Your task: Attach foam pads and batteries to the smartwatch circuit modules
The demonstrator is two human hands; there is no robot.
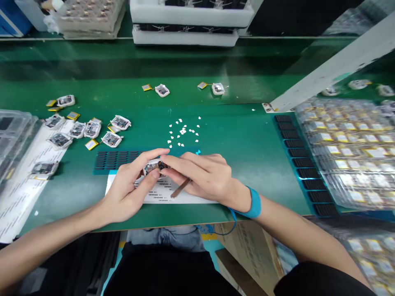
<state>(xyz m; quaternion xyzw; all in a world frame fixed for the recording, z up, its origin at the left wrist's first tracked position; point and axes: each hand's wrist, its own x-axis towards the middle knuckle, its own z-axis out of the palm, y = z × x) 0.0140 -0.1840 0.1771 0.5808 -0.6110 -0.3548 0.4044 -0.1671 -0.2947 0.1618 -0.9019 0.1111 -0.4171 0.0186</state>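
Observation:
My left hand (131,185) pinches a small white-cased electronic device (150,167), its circuit board facing up, between thumb and fingers. From the right, my right hand (203,172) meets it, fingertips at the device's right end. A flat brownish strip, apparently the back end of tweezers (180,188), sticks out below the right fingers; its tips are hidden. Under both hands lies a white printed sheet (160,195). Just beyond them, small white teardrop-shaped pieces (182,131) are scattered over the green mat. A blue band (254,202) circles my right wrist.
Several similar devices (92,128) with yellow-edged batteries lie at left; two more sit at the back. Black pads on a teal strip (300,162) run beside stacked clear trays (348,144) at right. A slanted white post (333,61) rises there. A blue cord (233,224) hangs below the wrist.

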